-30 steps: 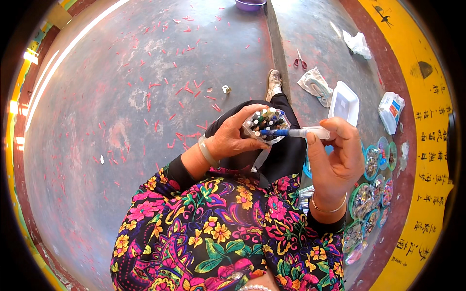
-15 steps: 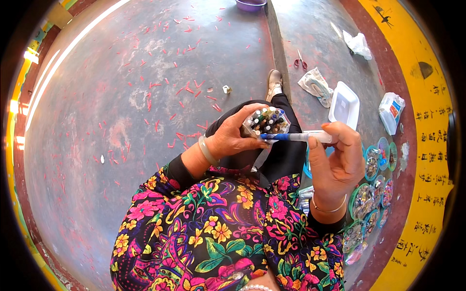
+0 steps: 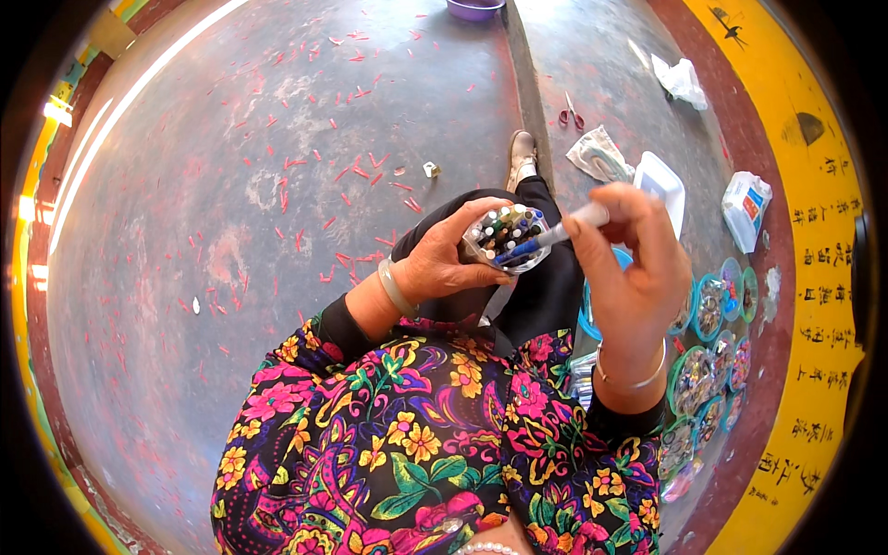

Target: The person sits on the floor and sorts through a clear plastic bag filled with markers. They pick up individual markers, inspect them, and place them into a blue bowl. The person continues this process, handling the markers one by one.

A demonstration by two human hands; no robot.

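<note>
My left hand (image 3: 444,254) is wrapped round a clear plastic holder (image 3: 470,244) packed with several pens (image 3: 509,229), their white, black, green and blue ends facing up. Between thumb and fingers of my right hand (image 3: 634,264), slightly blurred, is a pen (image 3: 548,239) with a blue end and a whitish, translucent body. Tilted, its blue end lies over the holder's opening, at the edge nearest me; whether it is inside the holder I cannot tell. The holder is above my black-trousered legs.
Round teal-rimmed baskets (image 3: 692,381) of small things stand at my right. Beyond are a white tray (image 3: 668,199), a cloth (image 3: 599,155), red-handled scissors (image 3: 572,113), a white packet (image 3: 746,213) and a plastic bag (image 3: 680,83). Red scraps (image 3: 351,171) litter the floor; a purple basin (image 3: 475,9) stands far off.
My right hand has lifted the pen's whitish end up and away, so the pen changed from nearly level to tilted, its blue end over the holder. My left hand stays still.
</note>
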